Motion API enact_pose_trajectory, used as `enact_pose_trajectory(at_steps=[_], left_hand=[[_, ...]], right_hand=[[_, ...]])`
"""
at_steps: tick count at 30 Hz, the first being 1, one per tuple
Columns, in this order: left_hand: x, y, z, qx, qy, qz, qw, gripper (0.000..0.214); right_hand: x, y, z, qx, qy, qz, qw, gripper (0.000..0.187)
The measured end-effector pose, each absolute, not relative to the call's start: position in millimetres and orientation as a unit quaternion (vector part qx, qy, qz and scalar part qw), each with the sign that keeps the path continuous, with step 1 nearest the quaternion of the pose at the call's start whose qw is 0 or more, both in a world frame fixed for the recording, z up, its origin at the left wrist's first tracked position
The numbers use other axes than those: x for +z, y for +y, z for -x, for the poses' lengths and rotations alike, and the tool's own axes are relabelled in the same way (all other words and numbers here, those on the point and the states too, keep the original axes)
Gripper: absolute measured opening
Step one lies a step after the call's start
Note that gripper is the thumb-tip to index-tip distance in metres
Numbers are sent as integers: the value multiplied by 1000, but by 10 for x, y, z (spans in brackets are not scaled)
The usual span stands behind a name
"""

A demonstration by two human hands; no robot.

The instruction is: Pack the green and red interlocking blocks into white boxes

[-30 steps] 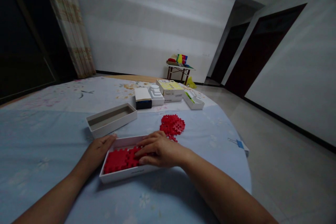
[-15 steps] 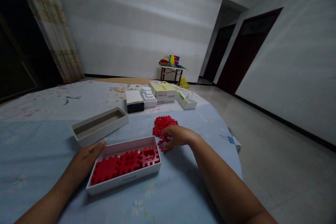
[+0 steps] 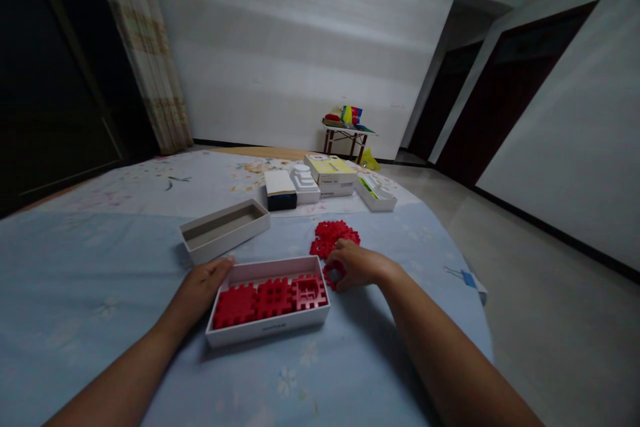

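A white open box (image 3: 267,327) lies at a slant before me on the blue floral cloth. Inside it are several red square interlocking blocks (image 3: 275,298) with notched edges, set in a row. My left hand (image 3: 204,283) grips the box's far left corner, fingers along its rim. To the right of the box, my right hand (image 3: 359,265) closes thumb and fingers on one red notched block (image 3: 334,273), its far side partly covered by the fingers. Just beyond is a pile of similar red pieces (image 3: 330,235), lying on the cloth.
An open white box lid (image 3: 225,230) lies behind my left hand. Further back are a black-and-cream box (image 3: 281,190), a white moulded tray (image 3: 304,183), a yellow-topped box (image 3: 333,175) and a small white tray (image 3: 377,193). A blue binder clip (image 3: 467,278) holds the cloth's right edge.
My right hand's fingers have closed round a red block beside the box. The whole view has shifted, so things appear further right. My left hand stays at the box corner.
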State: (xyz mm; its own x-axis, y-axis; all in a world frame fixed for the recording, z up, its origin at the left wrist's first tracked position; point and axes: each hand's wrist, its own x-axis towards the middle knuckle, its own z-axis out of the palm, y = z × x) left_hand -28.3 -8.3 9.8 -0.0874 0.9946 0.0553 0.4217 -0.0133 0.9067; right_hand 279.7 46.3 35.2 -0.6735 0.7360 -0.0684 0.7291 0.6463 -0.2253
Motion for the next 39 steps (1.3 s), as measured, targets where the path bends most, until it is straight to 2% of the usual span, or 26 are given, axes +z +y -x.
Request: enact_pose_trajectory(at_steps=[10,12,14,17,22,28,30,35,39], left_hand=[[88,-101,282,411,600,-597,339,46],[73,-98,289,413,590,-605,341,44],[60,-95,295,416,583,-610,341,43],[35,-87,303,419,577,-613,339,44],[-14,-63,315,431,573,-618,323,43],[-16,-52,321,439,572,-624,302,40],[-10,-52,322,442,572,-624,297,39],[2,-52,318,437,579,-622,295,40],[30,-57,302,434,580,-622,298,40]], right_hand=[[387,436,-2855,107,-898,427,3,34],[507,415,-2914,109,-878,464,42,33],[676,353,-2914,102,-854,496,118,37],[915,187,-2711,133,-855,457,207,46],[980,-79,-1987,158,-910,341,174,55],[778,-117,-1516,129,-937,306,111,63],[754,-101,-1525,148,-937,291,121,60],[722,-84,-1557,159,-940,276,118,41],[678,-101,-1507,184,-938,266,123,42]])
